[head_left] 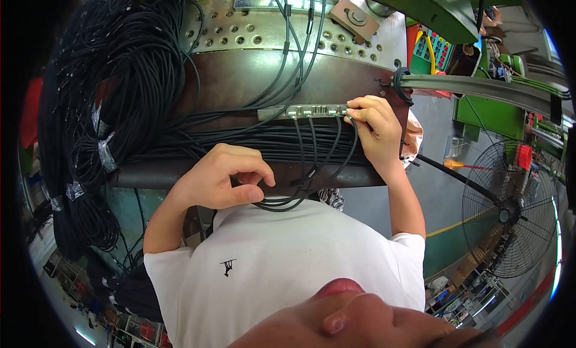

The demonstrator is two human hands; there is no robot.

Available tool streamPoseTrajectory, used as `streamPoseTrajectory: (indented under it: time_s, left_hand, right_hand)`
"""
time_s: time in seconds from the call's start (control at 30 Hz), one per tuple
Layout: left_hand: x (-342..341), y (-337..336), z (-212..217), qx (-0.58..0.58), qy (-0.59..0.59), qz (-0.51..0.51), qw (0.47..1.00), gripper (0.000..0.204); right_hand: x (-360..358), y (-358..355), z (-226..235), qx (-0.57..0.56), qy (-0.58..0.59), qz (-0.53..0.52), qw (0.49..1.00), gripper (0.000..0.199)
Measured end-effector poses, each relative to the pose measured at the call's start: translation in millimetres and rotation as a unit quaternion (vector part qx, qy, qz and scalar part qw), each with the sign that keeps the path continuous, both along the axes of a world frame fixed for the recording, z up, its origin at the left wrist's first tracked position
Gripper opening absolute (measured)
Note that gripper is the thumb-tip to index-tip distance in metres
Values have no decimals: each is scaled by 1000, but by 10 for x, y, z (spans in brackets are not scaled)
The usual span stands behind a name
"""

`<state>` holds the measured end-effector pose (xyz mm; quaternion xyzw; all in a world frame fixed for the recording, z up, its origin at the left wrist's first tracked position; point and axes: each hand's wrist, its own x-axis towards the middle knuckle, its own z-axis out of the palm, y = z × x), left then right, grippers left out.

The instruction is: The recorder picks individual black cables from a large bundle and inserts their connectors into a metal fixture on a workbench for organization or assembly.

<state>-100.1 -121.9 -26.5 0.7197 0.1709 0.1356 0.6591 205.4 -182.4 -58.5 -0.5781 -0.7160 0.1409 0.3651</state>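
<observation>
Head view: L hand (231,175) loosely open, prob. empty; R hand (377,129) pinching 1 of 4 cables (313,138) at 1 metal bar (321,110).

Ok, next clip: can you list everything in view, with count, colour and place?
Fixture strip: one, grey, on the bench edge
Cables in the strip: four, black, looping down toward the shirt
Loose cables: many, black, across the bench
Cable bundle: large, uncounted, black, far left
Bench surface: one, dark brown, centre
Perforated plate: one, silver, top centre
Bolted block: one, brownish, on the plate
Machine frame: green, top right
Button panel: one, green, upper right
Fan: one, black, right
Shirt: one, white, bottom centre
Left hand: one, bare, near the cable loops
Right hand: one, bare, at the strip's right end
</observation>
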Motion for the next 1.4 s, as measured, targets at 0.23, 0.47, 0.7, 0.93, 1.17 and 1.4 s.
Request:
streamPoseTrajectory:
  time_s: [0.23,0.47,0.7,0.93,1.17,1.4]
  left_hand:
    - [115,245,140,48,53,11,997,22]
    - [967,1349,-264,-304,-90,330,889,45]
    - [1376,1245,-227,-426,-120,228,867,43]
    - [905,1007,142,-457,-109,206,859,40]
    - [384,563,317,-466,-161,237,837,36]
    - [-2013,1605,561,107,109,689,709,49]
  right_hand:
    - [13,48,129,-58,-18,21,998,14]
    - [42,1270,357,5,21,-2,1000,22]
    - [915,2822,-812,-8,-107,-167,980,35]
    - [65,1811,262,81,-156,-86,981,33]
    - [-94,1307,380,-85,8,-94,992,28]
    - [-95,943,201,57,-175,77,980,24]
